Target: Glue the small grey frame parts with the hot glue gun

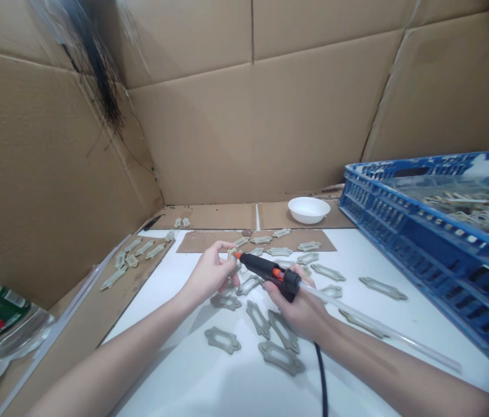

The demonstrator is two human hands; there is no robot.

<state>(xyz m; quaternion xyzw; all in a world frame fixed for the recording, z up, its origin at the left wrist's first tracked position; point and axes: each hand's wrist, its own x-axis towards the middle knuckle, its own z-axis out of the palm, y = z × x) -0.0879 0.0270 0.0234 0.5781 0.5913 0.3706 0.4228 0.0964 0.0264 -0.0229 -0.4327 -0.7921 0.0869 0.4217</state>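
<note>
My right hand (300,304) is wrapped round a black glue gun (265,267) with an orange nozzle. A long clear glue stick (383,330) sticks out of its back end, and a black cord hangs below. The nozzle points left, at the fingertips of my left hand (212,269). Those fingers pinch a small pale frame-shaped piece (232,253), partly hidden by the fingers and the nozzle. Whether the nozzle touches it I cannot tell. Around and below both hands lie several grey-green label frames (222,340) with oblong openings, scattered on the white tabletop (175,370).
A blue plastic crate (426,243) holding many similar pieces stands at the right. At the back is a white bowl (309,210). Cardboard strips (192,242) carry more frames at the back and left. A plastic bottle (5,318) lies far left; cardboard walls enclose the table.
</note>
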